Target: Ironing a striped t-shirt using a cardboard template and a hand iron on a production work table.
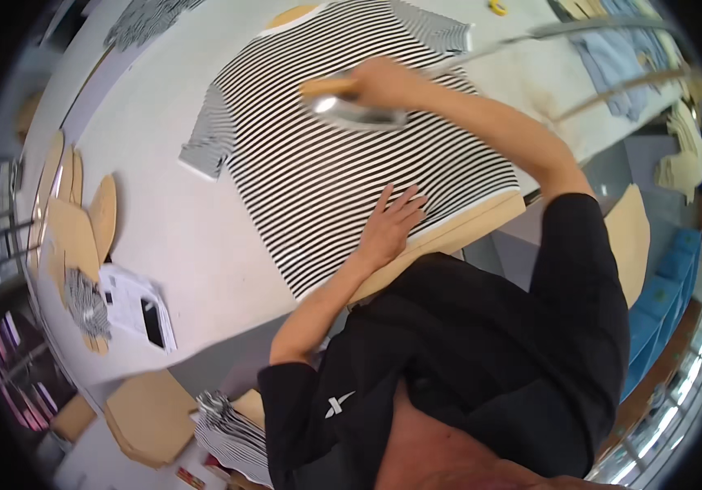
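A black-and-white striped short-sleeved shirt (310,188) lies spread out on the table, its neck at the far side. A tan board (469,222) shows past its hem and again at the neck opening. My right hand (384,83) is closed around the light-wood handle of a silver iron (355,116), over the upper middle of the shirt. The iron is a little blurred, and I cannot tell whether its sole touches the cloth. Near the hem my left hand (389,227) lies flat on the stripes, fingers spread.
A cord or hose (490,51) runs from the iron to the far right, near light-blue garments (621,69). Tan boards (73,233), papers and a dark phone (152,322) lie at the left. Below the table edge are folded striped garments (232,441).
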A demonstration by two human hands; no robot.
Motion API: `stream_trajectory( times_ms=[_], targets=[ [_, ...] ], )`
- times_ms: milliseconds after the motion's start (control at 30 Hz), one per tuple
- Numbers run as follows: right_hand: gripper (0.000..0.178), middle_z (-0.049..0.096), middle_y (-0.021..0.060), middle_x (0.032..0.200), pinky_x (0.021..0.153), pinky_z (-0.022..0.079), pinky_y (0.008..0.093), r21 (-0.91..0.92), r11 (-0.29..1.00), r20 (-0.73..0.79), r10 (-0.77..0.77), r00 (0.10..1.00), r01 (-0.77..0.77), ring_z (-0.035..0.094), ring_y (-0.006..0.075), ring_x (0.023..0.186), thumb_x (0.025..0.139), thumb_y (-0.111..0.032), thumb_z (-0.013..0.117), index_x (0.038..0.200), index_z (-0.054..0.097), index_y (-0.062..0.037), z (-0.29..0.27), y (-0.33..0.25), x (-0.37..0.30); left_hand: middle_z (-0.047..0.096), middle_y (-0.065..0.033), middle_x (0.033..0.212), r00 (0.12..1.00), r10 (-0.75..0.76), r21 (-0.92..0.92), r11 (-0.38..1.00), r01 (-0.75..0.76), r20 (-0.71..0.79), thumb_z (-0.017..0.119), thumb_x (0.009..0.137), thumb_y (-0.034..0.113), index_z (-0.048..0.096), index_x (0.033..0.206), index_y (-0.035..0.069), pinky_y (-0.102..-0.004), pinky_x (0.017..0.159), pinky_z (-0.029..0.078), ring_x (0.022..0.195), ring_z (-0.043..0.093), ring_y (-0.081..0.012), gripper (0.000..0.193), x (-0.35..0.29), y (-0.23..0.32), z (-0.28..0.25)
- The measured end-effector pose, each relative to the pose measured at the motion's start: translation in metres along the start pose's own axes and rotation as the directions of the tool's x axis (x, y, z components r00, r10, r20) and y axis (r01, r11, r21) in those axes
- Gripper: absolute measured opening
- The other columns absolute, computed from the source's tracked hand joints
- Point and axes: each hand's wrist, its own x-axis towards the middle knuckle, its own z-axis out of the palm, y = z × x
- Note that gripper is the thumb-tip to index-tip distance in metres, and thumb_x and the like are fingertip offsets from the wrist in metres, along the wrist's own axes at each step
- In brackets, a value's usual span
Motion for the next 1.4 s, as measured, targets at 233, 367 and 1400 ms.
stream_trajectory(
  times_ms=[233, 367, 1400],
  targets=[
    [0.014, 0.071, 0.0075, 0.073, 0.068, 0.058, 0.0435, -0.102, 0.871, 0.049, -0.479, 0.877, 0.481, 0.068, 0.0296, 0.068, 0.081, -0.022, 0.068, 0.086, 0.076, -0.0109, 0.051, -0.089, 0.001, 0.045, -0.0017, 0.154, 0.997, -0.054, 0.146, 0.988, 0.047, 0.047, 0.057, 0.085, 0.005, 0.058, 0.128, 0.007, -0.0603, 0.122, 0.01, 0.153, 0.024, -0.0284, 0.043, -0.015, 0.027, 0.021],
    [0.023, 0.072, 0.0059, 0.081, 0.076, 0.056, 0.039, -0.016, 0.999, 0.053, -0.048, 0.997, 0.049, 0.066, 0.0257, 0.073, 0.085, -0.031, 0.071, 0.093, 0.077, -0.0104, 0.005, 0.029, -0.033, 0.044, -0.0018, 0.155, 0.995, -0.022, 0.152, 0.988, 0.007, 0.097, 0.058, 0.088, 0.007, 0.057, 0.132, 0.007, -0.0628, 0.121, 0.01, 0.153, 0.024, -0.0304, 0.045, -0.011, 0.025, 0.012],
    [0.022, 0.071, 0.0102, 0.074, 0.062, 0.056, 0.0452, -0.097, 0.811, 0.175, -0.557, 0.812, 0.577, 0.066, 0.0336, 0.066, 0.078, -0.03, 0.072, 0.082, 0.074, -0.0084, 0.075, -0.111, -0.078, 0.044, -0.0106, 0.152, 0.839, -0.37, 0.236, 0.843, 0.484, -0.4, 0.068, 0.087, 0.024, 0.057, 0.13, 0.007, -0.0592, 0.117, 0.021, 0.145, 0.031, -0.0388, 0.047, -0.107, 0.114, 0.049]
  ],
)
